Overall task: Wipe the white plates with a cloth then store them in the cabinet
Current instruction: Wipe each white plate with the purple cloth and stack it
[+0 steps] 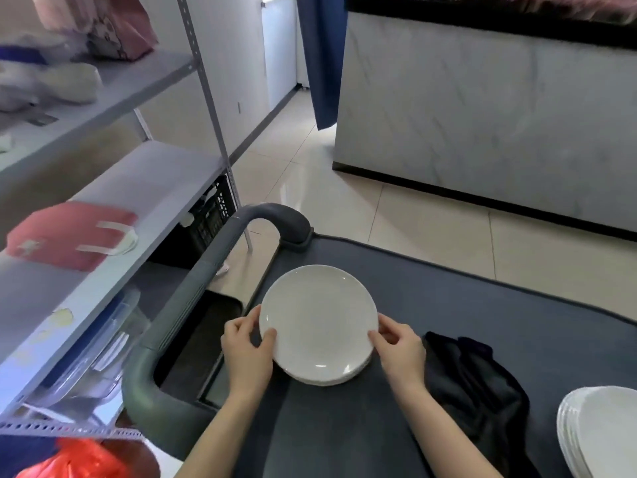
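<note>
A small stack of white plates (pixel 319 322) sits on the dark grey cart top (pixel 448 305). My left hand (pixel 246 350) grips the stack's left rim, thumb on the top plate. On the opposite rim my right hand (pixel 400 350) grips the same stack. A dark cloth (pixel 475 377) lies crumpled on the cart just right of my right hand. A second stack of white plates (pixel 599 432) stands at the cart's near right corner, partly cut off by the frame edge.
The cart's grey handle (pixel 206 281) curves along its left side. Grey metal shelving (pixel 113 208) stands to the left, holding a red bag (pixel 69 236) and clear containers (pixel 100 353). A marble-fronted counter (pixel 482 115) faces across the tiled floor (pixel 344 201).
</note>
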The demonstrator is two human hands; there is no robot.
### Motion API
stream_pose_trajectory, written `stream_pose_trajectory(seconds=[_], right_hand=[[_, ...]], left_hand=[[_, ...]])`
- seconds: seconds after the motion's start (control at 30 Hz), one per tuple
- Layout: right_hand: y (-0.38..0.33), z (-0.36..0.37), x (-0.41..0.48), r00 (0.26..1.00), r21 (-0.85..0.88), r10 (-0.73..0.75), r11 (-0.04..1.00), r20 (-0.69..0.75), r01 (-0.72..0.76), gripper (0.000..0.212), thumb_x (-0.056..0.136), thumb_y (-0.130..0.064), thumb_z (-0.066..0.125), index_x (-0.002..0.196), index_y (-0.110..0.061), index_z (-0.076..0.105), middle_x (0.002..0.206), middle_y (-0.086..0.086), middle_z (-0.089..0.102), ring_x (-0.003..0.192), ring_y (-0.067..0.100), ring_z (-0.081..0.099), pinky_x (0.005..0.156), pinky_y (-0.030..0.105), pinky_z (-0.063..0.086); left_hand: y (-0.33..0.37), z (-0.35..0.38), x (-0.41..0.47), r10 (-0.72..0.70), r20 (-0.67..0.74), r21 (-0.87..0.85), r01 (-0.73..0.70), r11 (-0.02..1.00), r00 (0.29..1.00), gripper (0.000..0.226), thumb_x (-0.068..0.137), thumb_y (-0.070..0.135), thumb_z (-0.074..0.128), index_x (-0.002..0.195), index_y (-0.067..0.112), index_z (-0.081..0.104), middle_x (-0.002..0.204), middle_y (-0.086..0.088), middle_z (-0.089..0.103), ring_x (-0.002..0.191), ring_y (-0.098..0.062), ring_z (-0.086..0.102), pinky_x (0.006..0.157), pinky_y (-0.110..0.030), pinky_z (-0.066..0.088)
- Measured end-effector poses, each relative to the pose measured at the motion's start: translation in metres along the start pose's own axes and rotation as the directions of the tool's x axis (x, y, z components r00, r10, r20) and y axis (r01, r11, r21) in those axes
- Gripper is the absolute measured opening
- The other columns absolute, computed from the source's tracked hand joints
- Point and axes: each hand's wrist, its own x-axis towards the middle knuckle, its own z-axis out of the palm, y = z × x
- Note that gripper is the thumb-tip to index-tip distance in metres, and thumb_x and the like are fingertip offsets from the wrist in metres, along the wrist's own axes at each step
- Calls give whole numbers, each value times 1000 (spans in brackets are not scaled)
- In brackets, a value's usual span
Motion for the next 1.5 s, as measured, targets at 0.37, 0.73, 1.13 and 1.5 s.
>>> stream_pose_trajectory(seconds=[0.37,0.73,1.13,1.5], right_hand=[[4,1,-4,995,-43,14,999,-95,-18,33,86,-10,72,117,-20,73,94,3,62,80,4,60,76,17,43],[4,-24,1,998,53,17,999,-55,-14,27,89,-14,71,116,-17,70,98,5,64,82,22,65,77,35,57],[45,-197,-18,970,85,-48,994,-238,70,16,92,-17,67,98,-31,72,96,-5,73,78,11,64,73,29,56],[135,-377,-34,941,-125,-13,992,-339,-31,20,89,-16,68,109,-21,72,92,-10,65,83,4,61,68,13,47]], left_hand=[[1,3,0,49,56,8,-50,999,997,51,88,10,67,137,20,57,106,10,44,104,5,41,77,-9,37],[25,11,-4,119,-35,97,-116,989,992,51,86,7,65,135,15,55,113,-4,46,110,-22,44,97,-38,42],[100,143,-128,340,352,-142,-310,940,872,25,88,6,64,91,30,68,77,5,65,68,-9,57,62,-10,43],[109,283,-264,280,610,-15,-343,939,741,20,87,13,68,101,27,65,95,7,65,81,0,61,74,-11,47]])
